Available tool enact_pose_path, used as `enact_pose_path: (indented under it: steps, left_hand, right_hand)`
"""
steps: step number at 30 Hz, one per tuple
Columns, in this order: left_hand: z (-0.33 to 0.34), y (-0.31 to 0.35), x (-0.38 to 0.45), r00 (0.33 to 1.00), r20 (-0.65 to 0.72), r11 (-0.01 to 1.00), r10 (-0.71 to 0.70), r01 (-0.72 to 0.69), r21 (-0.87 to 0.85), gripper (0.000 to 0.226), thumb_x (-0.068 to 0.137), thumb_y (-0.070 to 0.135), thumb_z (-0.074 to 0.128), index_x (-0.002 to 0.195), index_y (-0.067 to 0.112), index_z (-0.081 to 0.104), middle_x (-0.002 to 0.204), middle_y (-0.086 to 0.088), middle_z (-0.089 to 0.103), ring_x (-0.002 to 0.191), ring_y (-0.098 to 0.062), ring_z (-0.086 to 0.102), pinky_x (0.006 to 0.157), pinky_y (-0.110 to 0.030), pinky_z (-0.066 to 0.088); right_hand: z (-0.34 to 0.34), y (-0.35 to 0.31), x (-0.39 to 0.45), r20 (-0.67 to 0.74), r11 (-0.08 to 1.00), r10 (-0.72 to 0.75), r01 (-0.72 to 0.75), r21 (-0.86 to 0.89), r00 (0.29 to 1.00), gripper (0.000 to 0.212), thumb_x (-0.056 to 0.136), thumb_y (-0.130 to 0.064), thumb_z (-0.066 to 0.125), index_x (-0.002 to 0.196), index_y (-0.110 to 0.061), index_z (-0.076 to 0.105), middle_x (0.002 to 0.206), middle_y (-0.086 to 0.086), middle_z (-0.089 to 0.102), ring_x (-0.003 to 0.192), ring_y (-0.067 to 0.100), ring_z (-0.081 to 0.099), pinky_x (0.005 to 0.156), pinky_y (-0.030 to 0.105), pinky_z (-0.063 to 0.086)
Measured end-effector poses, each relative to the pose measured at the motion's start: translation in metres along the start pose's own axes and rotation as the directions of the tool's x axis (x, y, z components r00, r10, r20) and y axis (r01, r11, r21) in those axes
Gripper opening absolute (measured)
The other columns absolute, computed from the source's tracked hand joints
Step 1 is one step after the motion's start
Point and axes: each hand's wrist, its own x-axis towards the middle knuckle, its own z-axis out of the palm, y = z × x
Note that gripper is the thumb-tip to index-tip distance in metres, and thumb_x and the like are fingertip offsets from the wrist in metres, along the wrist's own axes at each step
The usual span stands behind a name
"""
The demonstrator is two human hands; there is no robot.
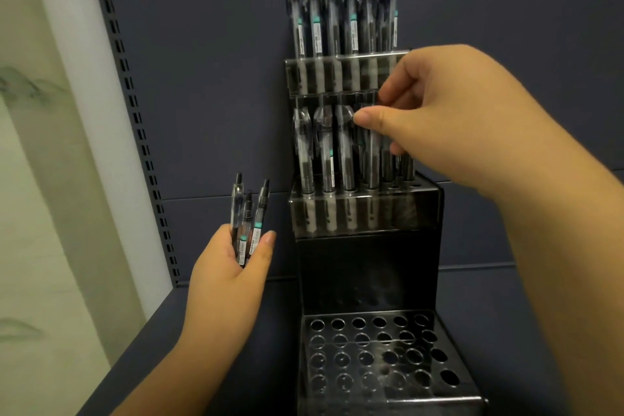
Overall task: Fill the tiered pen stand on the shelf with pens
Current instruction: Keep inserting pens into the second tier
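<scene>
Against dark slate shelf panelling [209, 78], glossy black three-tiered acrylic pen stand [368, 267], right hand [435, 111] pinching a middle-tier clear-barrelled pen [371, 159], left hand [233, 267] gripping three clear teal-banded pens [248, 216].

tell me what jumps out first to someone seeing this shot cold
The tall black tiered pen stand at centre right stands out first: pens crowd its top and middle tiers, while the bottom tier's holes sit empty. The right hand pinches a pen at the middle tier. Lower left, the left hand holds a small bunch of pens upright.
</scene>
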Motion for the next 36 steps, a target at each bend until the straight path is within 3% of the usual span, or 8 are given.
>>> enact_pose_path:
  steps: [6, 13, 18, 23, 26, 29, 33, 36]
  left_hand:
    - [-0.002, 0.001, 0.001, 1.000, -0.026, 1.000, 0.007, -0.008, -0.028, 0.024, 0.093, 0.039, 0.063, 0.078, 0.021, 0.055, 0.068, -0.003, 0.058, 0.064, -0.018, 0.057, 0.058, -0.031, 0.046]
    - [-0.008, 0.017, -0.002, 0.999, -0.049, 0.990, 0.021, -0.028, -0.137, 0.023, 0.088, 0.040, 0.066, 0.077, 0.022, 0.057, 0.063, 0.014, 0.060, 0.053, 0.001, 0.051, 0.049, -0.014, 0.038]
    - [-0.013, 0.031, -0.008, 0.996, -0.077, 0.947, 0.047, -0.069, -0.313, 0.024, 0.070, 0.056, 0.061, 0.083, 0.036, 0.065, 0.076, 0.015, 0.070, 0.067, 0.003, 0.063, 0.061, -0.023, 0.044]
    - [-0.014, 0.031, -0.010, 0.993, -0.042, 0.944, 0.106, -0.114, -0.311, 0.017, 0.079, 0.044, 0.062, 0.094, 0.049, 0.065, 0.093, 0.025, 0.072, 0.088, 0.004, 0.068, 0.073, -0.027, 0.052]
    - [-0.014, 0.028, -0.009, 0.992, -0.037, 0.948, 0.123, -0.128, -0.290, 0.021, 0.081, 0.044, 0.063, 0.101, 0.041, 0.063, 0.092, 0.023, 0.072, 0.087, 0.003, 0.068, 0.070, -0.022, 0.052]
    - [-0.013, 0.027, -0.005, 0.993, 0.015, 0.956, 0.116, -0.108, -0.274, 0.013, 0.088, 0.029, 0.068, 0.086, 0.041, 0.064, 0.077, 0.017, 0.071, 0.069, 0.004, 0.065, 0.057, -0.013, 0.046]
    - [-0.010, 0.013, 0.001, 0.993, 0.120, 0.956, 0.021, 0.016, -0.293, 0.010, 0.082, 0.048, 0.063, 0.073, 0.049, 0.060, 0.058, 0.014, 0.057, 0.056, -0.005, 0.054, 0.060, -0.030, 0.043]
    - [-0.007, 0.006, 0.004, 0.982, 0.185, 0.932, -0.041, 0.104, -0.348, 0.017, 0.080, 0.050, 0.059, 0.074, 0.035, 0.054, 0.052, 0.009, 0.043, 0.048, -0.010, 0.041, 0.050, -0.030, 0.038]
  right_hand:
    - [0.015, -0.023, -0.014, -0.254, 0.965, -0.225, 0.252, 0.078, 0.941, 0.020, 0.092, -0.046, 0.068, 0.096, -0.028, 0.059, 0.078, -0.012, 0.057, 0.070, 0.004, 0.054, 0.063, 0.021, 0.045]
    - [0.040, -0.042, -0.027, 0.233, 0.961, -0.270, 0.276, 0.006, 0.934, 0.022, 0.095, -0.052, 0.060, 0.095, -0.034, 0.073, 0.086, -0.017, 0.070, 0.076, -0.003, 0.063, 0.071, 0.021, 0.056]
    - [0.050, -0.048, -0.033, 0.261, 0.959, -0.281, 0.281, 0.036, 0.924, 0.030, 0.092, -0.057, 0.061, 0.107, -0.033, 0.072, 0.088, -0.019, 0.071, 0.084, -0.001, 0.064, 0.078, 0.031, 0.058]
    - [0.064, -0.052, -0.039, 0.280, 0.961, -0.271, 0.242, 0.134, 0.921, 0.026, 0.093, -0.055, 0.062, 0.089, -0.030, 0.072, 0.083, -0.012, 0.071, 0.076, 0.003, 0.064, 0.073, 0.031, 0.057]
    - [0.069, -0.050, -0.037, 0.236, 0.956, -0.252, 0.204, 0.209, 0.939, 0.024, 0.093, -0.048, 0.065, 0.081, -0.028, 0.071, 0.075, -0.011, 0.069, 0.067, 0.001, 0.060, 0.065, 0.023, 0.052]
    - [0.066, -0.047, -0.033, 0.177, 0.935, -0.228, 0.165, 0.314, 0.957, 0.021, 0.092, -0.042, 0.069, 0.081, -0.025, 0.073, 0.073, -0.010, 0.070, 0.065, 0.002, 0.062, 0.066, 0.025, 0.054]
    - [0.047, -0.038, -0.022, 0.018, 0.895, -0.194, 0.169, 0.413, 0.981, 0.019, 0.093, -0.035, 0.070, 0.083, -0.020, 0.074, 0.068, -0.011, 0.070, 0.059, 0.002, 0.061, 0.063, 0.032, 0.053]
    - [0.014, -0.024, -0.010, -0.199, 0.828, -0.105, 0.196, 0.525, 0.974, 0.011, 0.095, -0.030, 0.070, 0.085, -0.027, 0.074, 0.073, -0.008, 0.073, 0.052, -0.003, 0.057, 0.051, 0.019, 0.047]
